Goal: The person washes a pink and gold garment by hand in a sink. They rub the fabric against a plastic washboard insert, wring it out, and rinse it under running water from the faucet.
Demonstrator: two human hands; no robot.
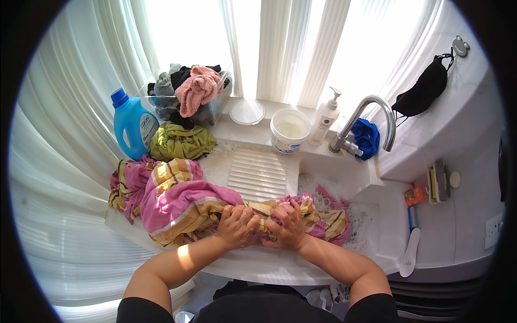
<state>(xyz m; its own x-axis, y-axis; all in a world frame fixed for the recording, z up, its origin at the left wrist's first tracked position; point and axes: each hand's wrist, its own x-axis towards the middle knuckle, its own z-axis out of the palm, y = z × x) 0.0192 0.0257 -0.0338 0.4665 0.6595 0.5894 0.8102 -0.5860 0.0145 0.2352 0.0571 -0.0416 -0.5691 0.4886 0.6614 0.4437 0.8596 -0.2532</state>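
Note:
A large wet cloth [186,207] with pink, yellow and brown stripes lies bunched across the white sink [385,215]. My left hand [236,226] and my right hand [285,226] sit close together on it, fingers curled into a twisted stretch of the fabric. To the left the cloth is heaped over the ribbed washboard [257,175] side, while its right end hangs in the basin among suds [363,223]. Part of the fabric under my palms is hidden.
Behind stand a blue detergent bottle [133,126], a green cloth [182,141], a clear bin [218,110] of laundry, a white tub [290,141], a pump bottle [324,123] and a chrome faucet [371,102] beside a blue cloth [367,137]. A white-handled brush [411,253] lies at right.

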